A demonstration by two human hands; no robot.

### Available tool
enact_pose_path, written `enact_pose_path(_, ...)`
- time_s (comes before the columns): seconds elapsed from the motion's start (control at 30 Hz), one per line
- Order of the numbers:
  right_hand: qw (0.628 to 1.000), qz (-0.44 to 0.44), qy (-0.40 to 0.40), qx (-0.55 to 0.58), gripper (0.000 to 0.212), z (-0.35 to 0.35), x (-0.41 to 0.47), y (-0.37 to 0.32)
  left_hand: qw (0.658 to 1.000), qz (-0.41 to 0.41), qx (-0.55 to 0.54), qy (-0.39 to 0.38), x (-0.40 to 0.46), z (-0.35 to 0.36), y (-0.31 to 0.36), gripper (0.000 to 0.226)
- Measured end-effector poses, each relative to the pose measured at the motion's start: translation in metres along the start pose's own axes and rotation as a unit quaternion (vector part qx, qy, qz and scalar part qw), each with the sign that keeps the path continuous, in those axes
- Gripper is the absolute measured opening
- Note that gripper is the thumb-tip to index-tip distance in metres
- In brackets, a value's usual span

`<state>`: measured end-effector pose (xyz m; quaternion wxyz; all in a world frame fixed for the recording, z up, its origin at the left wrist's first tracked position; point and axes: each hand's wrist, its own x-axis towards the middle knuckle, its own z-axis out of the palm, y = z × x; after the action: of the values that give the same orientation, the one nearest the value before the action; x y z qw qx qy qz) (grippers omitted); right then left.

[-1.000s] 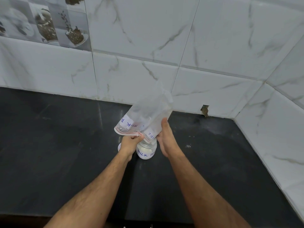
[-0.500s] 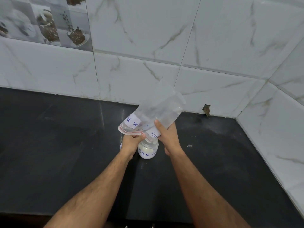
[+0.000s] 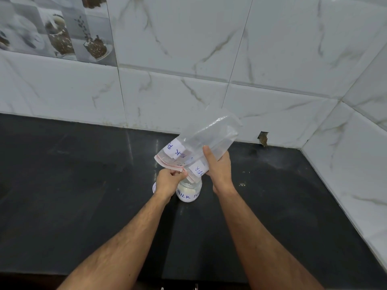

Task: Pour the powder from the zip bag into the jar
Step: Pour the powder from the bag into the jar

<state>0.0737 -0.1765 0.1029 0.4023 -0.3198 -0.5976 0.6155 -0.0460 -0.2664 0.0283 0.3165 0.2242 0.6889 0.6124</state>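
A clear zip bag (image 3: 206, 139) with a red zip line and a white label is held upside down, its mouth down over a small glass jar (image 3: 189, 192). The jar stands on the black counter (image 3: 83, 185), carries a label reading "MILK", and holds white powder. My left hand (image 3: 168, 181) pinches the bag's mouth edge just above the jar. My right hand (image 3: 218, 166) grips the bag's middle from the right. The upper part of the bag looks nearly see-through. The jar's mouth is hidden behind the bag and my left hand.
A white round lid (image 3: 154, 187) lies on the counter just left of the jar, mostly hidden by my left wrist. Marble-patterned wall tiles (image 3: 209, 59) close the back and the right side. A chipped hole (image 3: 263, 139) sits in the back tiles.
The bag's raised bottom end has swung to the right and tilted lower. My right hand has shifted up along the bag. The jar has stayed in place.
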Motion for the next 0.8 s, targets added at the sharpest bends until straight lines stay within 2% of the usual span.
enact_pose_path(0.17, 0.982, 0.143, 0.093, 0.076, 0.024, -0.008, 0.014, -0.001, 0.999, 0.024, 0.004, -0.025, -0.001, 0.0, 0.01, 0.026)
enact_pose_path(0.23, 0.975, 0.173, 0.108, 0.089, 0.024, -0.013, 0.017, 0.0, 0.998, 0.023, -0.035, -0.054, -0.007, -0.001, 0.021, 0.01)
enact_pose_path(0.3, 0.969, 0.194, 0.116, 0.104, 0.023, -0.017, 0.019, 0.003, 0.994, -0.003, -0.054, -0.091, -0.01, -0.007, 0.03, 0.018)
enact_pose_path(0.4, 0.959, 0.22, 0.121, 0.13, 0.022, -0.024, 0.019, 0.009, 0.992, -0.04, -0.057, -0.109, -0.001, -0.021, 0.027, 0.026)
enact_pose_path(0.5, 0.95, 0.245, 0.112, 0.16, 0.027, -0.029, 0.018, 0.014, 0.988, -0.1, -0.093, -0.078, 0.004, -0.027, 0.03, 0.057)
enact_pose_path(0.63, 0.931, 0.28, 0.109, 0.209, 0.025, -0.031, 0.014, 0.014, 0.974, -0.165, -0.147, -0.039, 0.008, -0.026, 0.04, 0.081)
enact_pose_path(0.7, 0.924, 0.29, 0.104, 0.227, 0.029, -0.032, 0.013, 0.013, 0.964, -0.201, -0.173, -0.022, 0.011, -0.023, 0.045, 0.082)
enact_pose_path(0.8, 0.918, 0.301, 0.098, 0.24, 0.036, -0.034, 0.01, 0.012, 0.947, -0.236, -0.218, -0.002, 0.011, -0.02, 0.056, 0.068)
